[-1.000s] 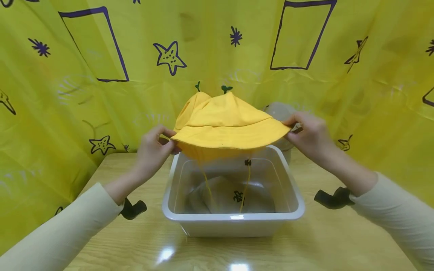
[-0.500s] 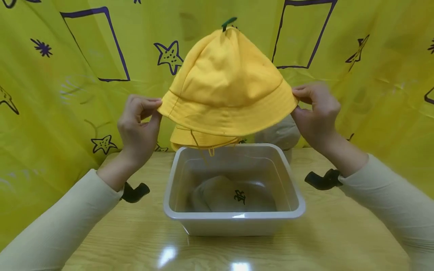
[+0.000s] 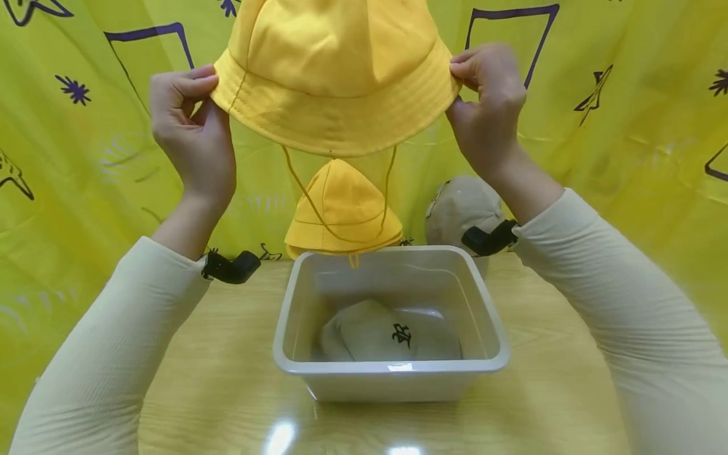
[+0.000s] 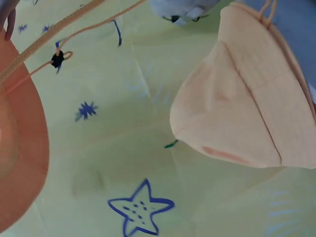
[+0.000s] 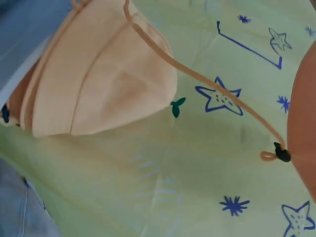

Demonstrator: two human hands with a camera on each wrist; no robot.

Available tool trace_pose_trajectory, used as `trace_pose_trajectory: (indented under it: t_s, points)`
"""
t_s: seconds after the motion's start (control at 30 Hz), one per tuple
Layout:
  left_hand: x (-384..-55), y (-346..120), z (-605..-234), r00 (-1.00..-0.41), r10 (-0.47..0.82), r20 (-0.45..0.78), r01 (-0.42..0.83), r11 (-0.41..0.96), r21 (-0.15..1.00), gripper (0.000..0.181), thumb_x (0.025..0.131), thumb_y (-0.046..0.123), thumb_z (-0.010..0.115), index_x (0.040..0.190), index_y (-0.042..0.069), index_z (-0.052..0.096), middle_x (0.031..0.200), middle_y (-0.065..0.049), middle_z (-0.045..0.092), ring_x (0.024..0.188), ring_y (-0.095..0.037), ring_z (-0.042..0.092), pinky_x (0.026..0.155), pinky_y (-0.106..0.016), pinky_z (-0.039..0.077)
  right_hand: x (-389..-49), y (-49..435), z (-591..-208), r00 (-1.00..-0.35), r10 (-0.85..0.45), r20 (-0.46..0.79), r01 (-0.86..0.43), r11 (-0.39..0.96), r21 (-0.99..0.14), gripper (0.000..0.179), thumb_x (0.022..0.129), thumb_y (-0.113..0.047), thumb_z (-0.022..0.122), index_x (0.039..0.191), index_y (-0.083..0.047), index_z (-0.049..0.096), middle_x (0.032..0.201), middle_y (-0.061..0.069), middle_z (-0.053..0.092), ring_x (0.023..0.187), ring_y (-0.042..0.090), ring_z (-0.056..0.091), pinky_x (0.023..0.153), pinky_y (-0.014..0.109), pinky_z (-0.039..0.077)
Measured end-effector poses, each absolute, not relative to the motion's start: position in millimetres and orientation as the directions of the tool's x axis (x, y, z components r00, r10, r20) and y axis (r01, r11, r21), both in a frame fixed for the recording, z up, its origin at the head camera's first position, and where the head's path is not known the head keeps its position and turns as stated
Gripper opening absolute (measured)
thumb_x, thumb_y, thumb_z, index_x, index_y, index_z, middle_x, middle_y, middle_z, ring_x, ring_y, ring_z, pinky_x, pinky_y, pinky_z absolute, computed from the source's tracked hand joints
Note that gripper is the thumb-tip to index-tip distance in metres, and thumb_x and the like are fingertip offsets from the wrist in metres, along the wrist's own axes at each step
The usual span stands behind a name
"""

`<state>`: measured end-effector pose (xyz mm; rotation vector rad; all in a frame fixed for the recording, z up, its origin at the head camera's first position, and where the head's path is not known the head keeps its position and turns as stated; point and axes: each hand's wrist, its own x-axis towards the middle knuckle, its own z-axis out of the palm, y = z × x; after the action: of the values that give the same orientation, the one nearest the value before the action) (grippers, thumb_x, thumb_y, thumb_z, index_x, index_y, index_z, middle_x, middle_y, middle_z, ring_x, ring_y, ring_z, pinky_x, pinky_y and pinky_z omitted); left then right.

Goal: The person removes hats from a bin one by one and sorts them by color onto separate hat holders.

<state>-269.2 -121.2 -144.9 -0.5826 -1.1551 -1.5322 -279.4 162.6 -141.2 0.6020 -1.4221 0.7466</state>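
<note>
A yellow bucket hat [image 3: 341,76] is held up high at the top of the head view, its crown cut off by the frame. My left hand [image 3: 193,129] pinches the brim at its left side; my right hand [image 3: 490,104] pinches it at the right. Below the brim hangs a thin chin cord [image 3: 318,213] in a loop. Behind it, a second yellow bucket hat [image 3: 341,205] sits at the bin's far edge. In the left wrist view the held hat's brim [image 4: 32,148] shows at the left edge; the right wrist view shows its brim [image 5: 305,123] at the right.
A light grey plastic bin [image 3: 392,366] stands on the wooden table [image 3: 227,392]. Inside lies a beige cap [image 3: 364,332] with a dark emblem. Another beige cap [image 3: 463,208] rests behind the bin at right. A yellow patterned curtain [image 3: 74,208] hangs behind everything.
Both hands have lifted the yellow bucket hat from just above the bin up and toward the camera. The second yellow hat and the beige cap behind are now more exposed.
</note>
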Motion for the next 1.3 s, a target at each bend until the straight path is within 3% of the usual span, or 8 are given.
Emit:
trace_pose_trajectory:
  t_s: [0.17,0.4,0.67,1.0,1.13,1.3]
  points:
    - [-299,-125,-153,-0.387,-0.472,0.792,0.879,0.071,0.472,0.02,0.083,-0.007,0.066,0.072,0.009,0.061,0.088,-0.001,0.057,0.089,-0.021,0.063,0.084,-0.028,0.054,-309,155,-143,-0.018,0.045,0.999,-0.732,0.68,-0.044,0.012,0.088,0.001,0.056,0.082,0.01,0.059,0.087,0.021,0.062,0.085,0.03,0.056,0.076,0.022,0.045]
    - [-335,-145,-189,-0.603,-0.357,0.713,0.71,0.166,0.684,0.008,0.087,-0.001,0.064,0.083,0.006,0.065,0.094,0.005,0.059,0.092,-0.013,0.065,0.083,-0.019,0.052,-346,151,-165,-0.065,-0.086,0.994,-0.672,0.74,0.02,0.006,0.086,0.01,0.05,0.081,0.009,0.053,0.085,0.022,0.057,0.086,0.034,0.054,0.077,0.036,0.049]
    - [-349,-151,-226,-0.659,-0.228,0.717,0.645,0.319,0.695,0.009,0.088,-0.002,0.062,0.094,-0.008,0.063,0.096,0.004,0.058,0.092,-0.011,0.063,0.083,-0.016,0.051,-369,158,-203,-0.127,-0.172,0.977,-0.624,0.78,0.056,0.007,0.078,0.015,0.049,0.079,0.008,0.05,0.079,0.023,0.053,0.081,0.038,0.052,0.071,0.041,0.049]
    - [-359,-159,-269,-0.715,-0.144,0.684,0.556,0.476,0.681,0.01,0.091,-0.001,0.058,0.096,-0.008,0.063,0.107,-0.015,0.061,0.091,-0.023,0.063,0.076,-0.014,0.05,-375,153,-244,-0.332,-0.251,0.909,-0.568,0.823,0.019,0.01,0.082,0.015,0.046,0.076,0.006,0.048,0.077,0.021,0.05,0.077,0.038,0.051,0.064,0.04,0.047]
    - [-360,-159,-285,-0.804,-0.099,0.586,0.483,0.466,0.741,0.013,0.093,0.0,0.054,0.101,-0.008,0.06,0.114,-0.017,0.059,0.1,-0.029,0.063,0.084,-0.021,0.052,-378,151,-257,-0.454,-0.274,0.848,-0.55,0.835,-0.025,0.012,0.08,0.017,0.046,0.077,0.006,0.05,0.076,0.02,0.052,0.074,0.036,0.051,0.063,0.041,0.047]
    - [-359,-159,-307,-0.898,-0.043,0.438,0.369,0.466,0.804,0.017,0.096,0.004,0.052,0.108,-0.007,0.057,0.126,-0.017,0.058,0.114,-0.031,0.059,0.094,-0.034,0.05,-378,150,-271,-0.639,-0.348,0.686,-0.541,0.837,-0.079,0.013,0.078,0.016,0.048,0.075,0.003,0.047,0.074,0.017,0.049,0.071,0.031,0.046,0.064,0.039,0.042]
